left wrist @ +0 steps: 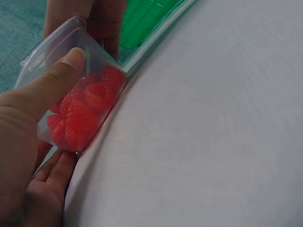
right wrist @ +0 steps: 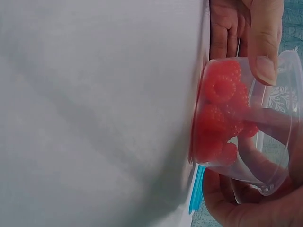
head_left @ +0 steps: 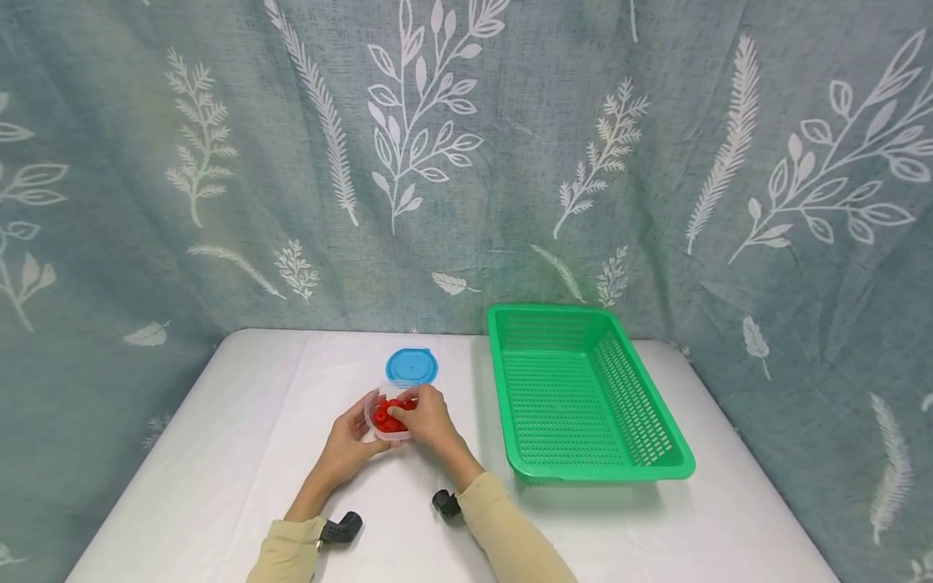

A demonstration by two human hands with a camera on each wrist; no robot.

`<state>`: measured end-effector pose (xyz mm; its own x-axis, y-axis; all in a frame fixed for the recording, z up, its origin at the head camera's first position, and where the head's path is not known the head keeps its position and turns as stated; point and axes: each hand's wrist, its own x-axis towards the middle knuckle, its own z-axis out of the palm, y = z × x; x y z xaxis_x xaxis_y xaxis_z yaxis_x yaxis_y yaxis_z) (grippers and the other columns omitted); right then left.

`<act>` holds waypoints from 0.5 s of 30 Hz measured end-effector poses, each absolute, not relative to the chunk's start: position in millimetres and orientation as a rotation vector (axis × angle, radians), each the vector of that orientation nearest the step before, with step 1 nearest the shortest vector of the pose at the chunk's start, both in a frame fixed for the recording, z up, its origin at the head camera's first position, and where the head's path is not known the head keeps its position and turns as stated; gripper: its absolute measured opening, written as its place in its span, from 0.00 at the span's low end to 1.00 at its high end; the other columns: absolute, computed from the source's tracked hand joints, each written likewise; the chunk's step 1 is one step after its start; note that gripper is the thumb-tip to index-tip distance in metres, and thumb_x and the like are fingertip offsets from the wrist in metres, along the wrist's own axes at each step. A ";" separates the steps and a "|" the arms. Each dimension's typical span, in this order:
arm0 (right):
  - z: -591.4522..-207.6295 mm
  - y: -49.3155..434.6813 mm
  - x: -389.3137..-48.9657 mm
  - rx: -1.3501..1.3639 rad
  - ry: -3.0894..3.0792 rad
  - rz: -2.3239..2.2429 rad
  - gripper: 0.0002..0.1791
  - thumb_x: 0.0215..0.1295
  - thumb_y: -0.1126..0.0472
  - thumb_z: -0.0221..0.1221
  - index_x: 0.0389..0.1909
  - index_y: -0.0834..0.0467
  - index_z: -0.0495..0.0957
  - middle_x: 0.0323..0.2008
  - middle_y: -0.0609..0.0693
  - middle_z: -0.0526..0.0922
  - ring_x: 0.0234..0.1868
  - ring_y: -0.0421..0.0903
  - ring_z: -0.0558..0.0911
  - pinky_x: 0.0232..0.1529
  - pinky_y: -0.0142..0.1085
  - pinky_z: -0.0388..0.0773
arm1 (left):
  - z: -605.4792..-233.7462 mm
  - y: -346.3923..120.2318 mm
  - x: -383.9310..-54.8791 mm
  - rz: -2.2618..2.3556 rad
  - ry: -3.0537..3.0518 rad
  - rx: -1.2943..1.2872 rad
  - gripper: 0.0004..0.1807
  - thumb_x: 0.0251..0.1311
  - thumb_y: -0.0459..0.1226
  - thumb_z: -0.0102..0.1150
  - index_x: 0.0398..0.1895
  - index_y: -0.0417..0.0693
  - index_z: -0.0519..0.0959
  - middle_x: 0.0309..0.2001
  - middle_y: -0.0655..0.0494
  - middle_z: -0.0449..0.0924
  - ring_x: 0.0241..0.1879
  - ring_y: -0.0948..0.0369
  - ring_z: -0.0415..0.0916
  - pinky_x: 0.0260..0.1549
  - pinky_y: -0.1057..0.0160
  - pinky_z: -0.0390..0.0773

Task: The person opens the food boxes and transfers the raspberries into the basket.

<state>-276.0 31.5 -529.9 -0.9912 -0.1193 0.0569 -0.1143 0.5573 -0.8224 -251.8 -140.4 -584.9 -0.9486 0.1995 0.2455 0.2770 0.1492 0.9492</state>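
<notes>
A clear plastic tub (left wrist: 52,42) of red raspberries (left wrist: 83,111) stands on the white table. My left hand (head_left: 346,445) holds it from the left, thumb pressed along the near wall and fingers around the far side. My right hand (head_left: 430,417) reaches over the rim from the right. Through the wall in the right wrist view, its thumb and forefinger close on a raspberry (right wrist: 250,128) at the top of the heap, while its other fingers curl outside the tub. A round blue lid (head_left: 411,367) lies flat just behind the tub.
A green plastic basket (head_left: 514,441) with perforated walls stands right of the hands, reaching the table's back edge. The white cloth-covered table (head_left: 255,405) ends at a patterned grey-green curtain (head_left: 452,243). Dark wrist cameras (head_left: 342,529) jut inward from both sleeves.
</notes>
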 end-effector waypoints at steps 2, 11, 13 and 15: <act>-530.8 32.6 -276.1 -0.216 2.754 -1.470 0.10 0.63 0.61 0.70 0.40 0.63 0.84 0.41 0.54 0.85 0.39 0.44 0.81 0.42 0.33 0.88 | -584.4 -140.0 -251.0 -1.946 -2.335 -0.483 0.50 0.51 0.31 0.77 0.77 0.40 0.61 0.74 0.42 0.67 0.75 0.45 0.62 0.71 0.49 0.63; -532.5 35.3 -274.3 -0.267 2.748 -1.501 0.12 0.61 0.59 0.72 0.40 0.62 0.83 0.41 0.53 0.84 0.41 0.45 0.81 0.43 0.35 0.87 | -583.4 -139.0 -249.5 -1.925 -2.350 -0.485 0.49 0.51 0.33 0.78 0.76 0.40 0.63 0.73 0.42 0.67 0.74 0.44 0.62 0.70 0.50 0.63; -531.9 35.5 -274.3 -0.277 2.744 -1.510 0.12 0.62 0.59 0.71 0.40 0.62 0.84 0.41 0.53 0.84 0.41 0.45 0.81 0.44 0.35 0.87 | -583.8 -139.2 -250.4 -1.919 -2.354 -0.488 0.50 0.51 0.34 0.78 0.76 0.40 0.62 0.74 0.42 0.66 0.74 0.43 0.62 0.70 0.51 0.63; -531.6 35.7 -274.3 -0.290 2.743 -1.514 0.11 0.63 0.60 0.71 0.40 0.62 0.84 0.41 0.52 0.84 0.40 0.44 0.81 0.44 0.34 0.87 | -584.4 -139.4 -251.7 -1.914 -2.364 -0.479 0.50 0.51 0.34 0.78 0.77 0.39 0.61 0.74 0.42 0.66 0.75 0.44 0.61 0.70 0.52 0.63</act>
<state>-274.3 35.7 -531.6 -0.9830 -0.1585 0.0927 -0.1630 0.5201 -0.8384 -251.7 -139.4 -584.4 -0.9498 0.1998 0.2409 0.2772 0.1799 0.9438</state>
